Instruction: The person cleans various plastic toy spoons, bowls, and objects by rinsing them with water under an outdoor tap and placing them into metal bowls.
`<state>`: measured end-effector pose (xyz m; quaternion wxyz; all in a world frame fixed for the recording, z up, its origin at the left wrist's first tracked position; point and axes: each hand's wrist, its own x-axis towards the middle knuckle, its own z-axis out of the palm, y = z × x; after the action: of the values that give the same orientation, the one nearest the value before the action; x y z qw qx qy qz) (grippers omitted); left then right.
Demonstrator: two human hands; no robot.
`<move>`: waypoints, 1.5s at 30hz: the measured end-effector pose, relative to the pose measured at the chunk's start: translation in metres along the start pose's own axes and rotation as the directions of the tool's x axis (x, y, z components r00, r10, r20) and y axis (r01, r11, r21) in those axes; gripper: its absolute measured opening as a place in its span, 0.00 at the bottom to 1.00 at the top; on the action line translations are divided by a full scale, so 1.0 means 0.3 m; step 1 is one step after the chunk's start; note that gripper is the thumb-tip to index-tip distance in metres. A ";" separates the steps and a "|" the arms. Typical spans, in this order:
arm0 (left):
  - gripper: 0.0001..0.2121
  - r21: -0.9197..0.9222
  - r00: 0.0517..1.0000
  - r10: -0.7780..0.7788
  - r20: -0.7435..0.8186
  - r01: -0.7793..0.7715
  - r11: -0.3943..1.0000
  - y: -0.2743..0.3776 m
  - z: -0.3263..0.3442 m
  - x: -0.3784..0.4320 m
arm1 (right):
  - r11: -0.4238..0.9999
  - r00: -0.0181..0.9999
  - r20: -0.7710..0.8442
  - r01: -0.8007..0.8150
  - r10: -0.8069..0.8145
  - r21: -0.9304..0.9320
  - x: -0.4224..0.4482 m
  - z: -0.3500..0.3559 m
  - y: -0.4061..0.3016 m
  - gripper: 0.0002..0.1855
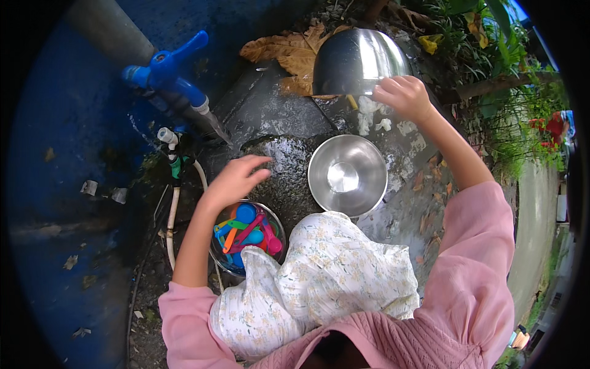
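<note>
My right hand [403,97] grips the rim of a stainless steel bowl [355,60], which is tilted on its side with its shiny outer wall showing. A second stainless steel bowl [348,184] stands upright in front of my knees, with a bright reflection in its bottom. My left hand [237,180] hangs with fingers apart, holding nothing, below the blue plastic tap [173,69]. Under the left wrist sits a metal bowl [282,221] filled with several colourful plastic measuring spoons and cups [249,233]. Water appears to run from the tap's spout [216,127].
A blue wall [83,152] rises on the left, with a hose [171,230] and a small valve [176,166] beside it. A large dry leaf [295,60] lies on the wet concrete [286,110]. Plants [511,101] border the right side.
</note>
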<state>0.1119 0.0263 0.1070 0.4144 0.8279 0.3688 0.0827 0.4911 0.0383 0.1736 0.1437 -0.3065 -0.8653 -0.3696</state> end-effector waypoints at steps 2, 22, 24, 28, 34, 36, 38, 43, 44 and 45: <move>0.17 -0.002 0.996 0.066 0.060 -0.066 0.998 0.072 0.020 0.044 | 0.999 0.999 -0.016 -0.030 0.030 -0.028 -0.012 -0.051 -0.023 0.09; 0.22 -0.961 0.961 -0.266 -0.073 -0.140 -0.240 0.304 0.105 0.403 | 0.926 0.937 -0.112 -0.298 0.330 0.231 -0.013 -0.258 -0.413 0.05; 0.26 -0.971 0.958 -0.272 -0.095 -0.149 -0.187 0.295 0.088 0.429 | 0.803 0.901 0.007 -0.390 0.434 0.451 -0.049 -0.268 -0.449 0.07; 0.23 -0.915 0.961 -0.258 -0.102 -0.192 -0.354 0.196 0.060 0.452 | 0.258 0.364 0.053 -0.747 0.930 0.613 -0.087 -0.292 -0.481 0.10; 0.20 -0.935 0.963 -0.029 -0.268 -0.267 -0.234 0.074 0.165 0.485 | -0.757 -0.186 0.745 0.013 0.640 0.653 -0.152 -0.242 -0.366 0.27; 0.21 -0.938 0.913 0.284 -0.291 -0.215 -0.270 0.038 0.179 0.482 | -0.850 0.071 0.869 0.264 0.489 0.457 -0.121 -0.269 -0.326 0.31; 0.22 -0.971 0.964 0.134 -0.229 -0.216 -0.105 0.074 0.220 0.490 | -0.815 0.100 0.831 0.287 0.548 0.503 -0.109 -0.270 -0.311 0.29; 0.22 -0.979 0.983 -0.016 -0.182 -0.179 0.098 0.038 0.245 0.506 | -0.686 -0.043 0.746 0.360 0.665 0.632 0.001 -0.245 -0.317 0.23; 0.22 -0.977 0.983 -0.031 -0.179 -0.174 0.121 -0.015 0.225 0.497 | -0.665 -0.074 0.723 0.339 0.687 0.666 0.032 -0.250 -0.313 0.22; 0.22 -0.980 0.986 -0.037 -0.165 -0.160 0.116 -0.009 0.235 0.493 | -0.646 -0.125 0.700 0.299 0.704 0.703 0.026 -0.249 -0.314 0.21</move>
<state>0.2474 0.0837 0.0347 0.8267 0.3495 0.2157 0.3845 0.4269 -0.0636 0.1765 0.7939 -0.3662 -0.1219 0.4699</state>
